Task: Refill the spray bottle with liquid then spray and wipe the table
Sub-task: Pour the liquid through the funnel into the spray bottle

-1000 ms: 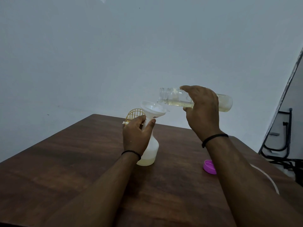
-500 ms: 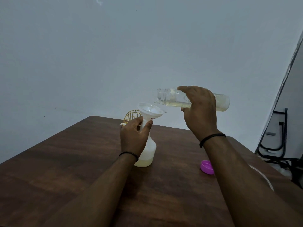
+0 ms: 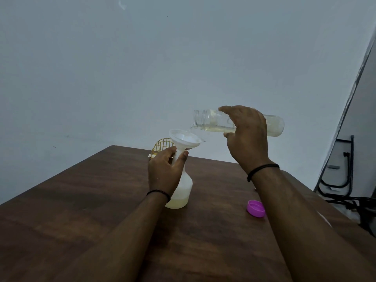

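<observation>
Two bottles, one funnel (image 3: 185,139), one pink cap (image 3: 256,208). Left hand (image 3: 164,171) grips white spray bottle (image 3: 182,192) neck on tabletop (image 3: 81,200) (pale liquid low); right hand (image 3: 247,137) wraps tilted clear bottle (image 3: 211,121), pouring.

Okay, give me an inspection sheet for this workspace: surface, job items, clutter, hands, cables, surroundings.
Surface: dark wooden table, no spill seen.
Job's things: white spray bottle stands upright, pale yellow liquid low inside; white funnel sits in its neck; clear bottle held nearly level above the funnel, a thin stream running in.
Clutter: pink cap lying on the table to the right; yellow wire basket behind the spray bottle.
Hands: left hand grips the spray bottle's neck; right hand grips the clear bottle.
Cables: black cables on the floor at right.
Surroundings: plain pale wall.
</observation>
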